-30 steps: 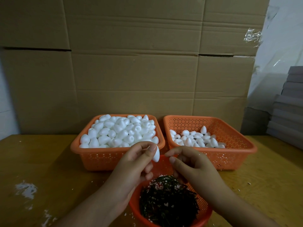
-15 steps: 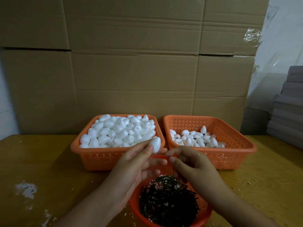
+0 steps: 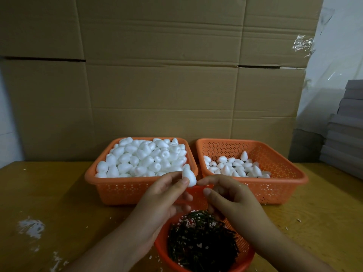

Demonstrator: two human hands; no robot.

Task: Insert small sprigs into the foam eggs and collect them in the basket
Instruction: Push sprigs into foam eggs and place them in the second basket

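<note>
You are pinching one foam egg in the grip of your left hand, thumb and forefinger curled round its lower part, and you are holding it up in front of the gap between the two rear baskets. Its long axis is standing close to upright and leaning slightly, narrow end up and rounded end down toward your right. Your right hand is sitting just beside it on the right, forefinger tip nearly touching the egg's lower end, fingers curled as if pinching; whether a sprig is between them is too small to tell. So, as I judge it, the coming push is running leftward from your right fingertips into that lower end, and the right hand is the nearer one for it.

On the worktop, the left basket is brimming with plain foam eggs. The right basket is holding a much smaller heap along its floor, some showing dark specks, and looks like the collecting one. The round basket nearest you, directly under both hands, is carrying a dark pile of sprigs flecked with white crumbs.
</note>
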